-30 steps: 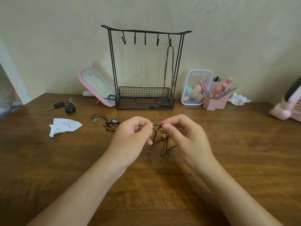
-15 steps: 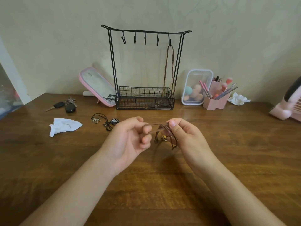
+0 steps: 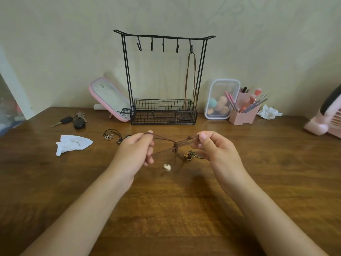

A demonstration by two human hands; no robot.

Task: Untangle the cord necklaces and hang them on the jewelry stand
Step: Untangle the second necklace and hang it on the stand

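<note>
brown cord tangle (image 3: 176, 145) stretched between both hands' fingers (image 3: 202, 139).

A knotted brown cord tangle (image 3: 175, 147) stretches taut, pendants (image 3: 188, 156) dangling; a black flower necklace (image 3: 111, 134) lies at its 10 o'clock, and at 12 o'clock a hung brown necklace (image 3: 188, 80) drapes from the wire stand (image 3: 162, 108).

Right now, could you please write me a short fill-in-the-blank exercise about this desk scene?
The left hand and right hand hold a tangled ____ cord necklace taut.
A hanging necklace occupies the jewelry stand's ____ hook.
The keys lie to the jewelry stand's ____.
Missing: brown, rightmost, left.
</note>
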